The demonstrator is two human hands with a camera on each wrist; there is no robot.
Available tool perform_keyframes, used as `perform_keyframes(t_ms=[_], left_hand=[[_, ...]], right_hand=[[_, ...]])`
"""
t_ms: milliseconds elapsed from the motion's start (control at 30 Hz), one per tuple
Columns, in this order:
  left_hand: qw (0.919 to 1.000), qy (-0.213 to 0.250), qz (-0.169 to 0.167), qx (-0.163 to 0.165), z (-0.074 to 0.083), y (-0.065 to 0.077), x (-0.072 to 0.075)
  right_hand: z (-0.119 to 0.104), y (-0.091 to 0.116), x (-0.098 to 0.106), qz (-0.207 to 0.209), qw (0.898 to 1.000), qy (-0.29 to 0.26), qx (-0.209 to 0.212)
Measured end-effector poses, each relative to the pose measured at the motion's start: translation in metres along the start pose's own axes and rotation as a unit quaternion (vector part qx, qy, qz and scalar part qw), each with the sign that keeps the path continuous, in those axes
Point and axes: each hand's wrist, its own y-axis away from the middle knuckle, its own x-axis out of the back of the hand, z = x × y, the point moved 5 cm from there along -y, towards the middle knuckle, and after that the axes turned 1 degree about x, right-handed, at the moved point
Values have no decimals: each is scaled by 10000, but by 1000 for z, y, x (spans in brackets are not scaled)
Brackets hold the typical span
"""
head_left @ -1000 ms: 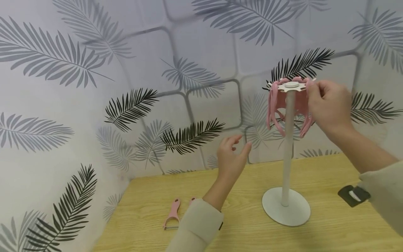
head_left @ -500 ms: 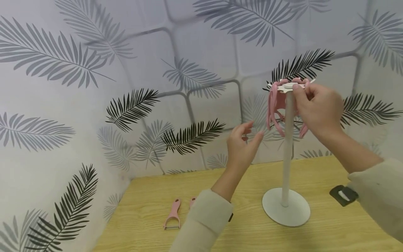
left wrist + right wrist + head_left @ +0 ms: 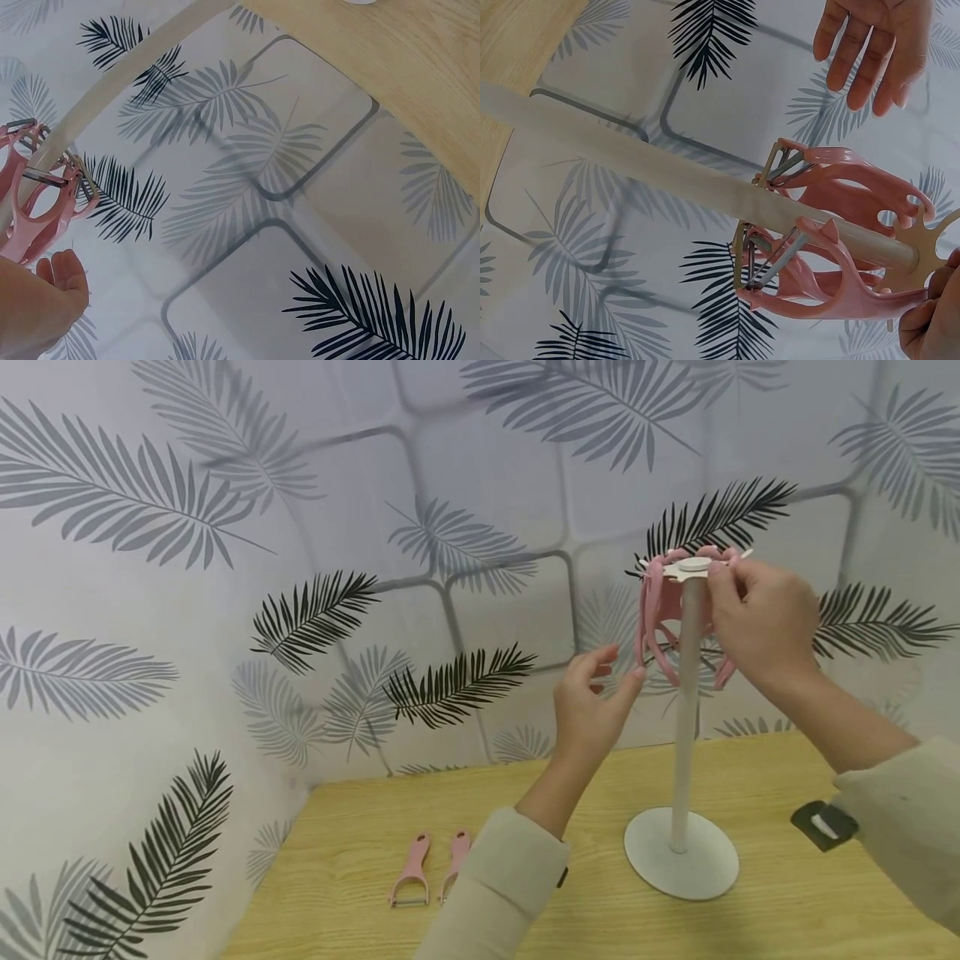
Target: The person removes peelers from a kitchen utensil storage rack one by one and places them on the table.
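A white stand (image 3: 684, 735) with a round base carries a notched disc (image 3: 693, 564) at its top. Several pink peelers (image 3: 654, 618) hang from the notches, blades downward. My right hand (image 3: 768, 622) is at the disc's front right, fingers curled. In the right wrist view, its fingers pinch the handle end of a pink peeler (image 3: 840, 301) right by the disc. My left hand (image 3: 592, 714) is raised left of the pole with fingers loosely bent, holding nothing; its thumb tip overlaps the lower end of a hanging peeler in the head view.
Two more pink peelers lie on the wooden table (image 3: 352, 827): one (image 3: 414, 864) in full view, the other (image 3: 459, 852) partly behind the left sleeve. A leaf-patterned wall (image 3: 480, 610) rises right behind the table. The stand's base (image 3: 681, 868) rests on the table's right part.
My right hand has moved left along the disc, from its right edge to nearer the pole. The left hand has risen and come right, closer to the hanging peelers, uncovering more of the second table peeler.
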Motion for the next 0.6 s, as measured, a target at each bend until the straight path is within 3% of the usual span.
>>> perform_keyframes(t_ms=[433,600], left_hand=[[9998,-157,-5,-113,-1,3,-2],[9997,-121,60,-198,0,3,-5]], right_hand=[[4,-1,-1,-8,9997,-224,-135],[12,-4,4,95,9987,-277,-425]])
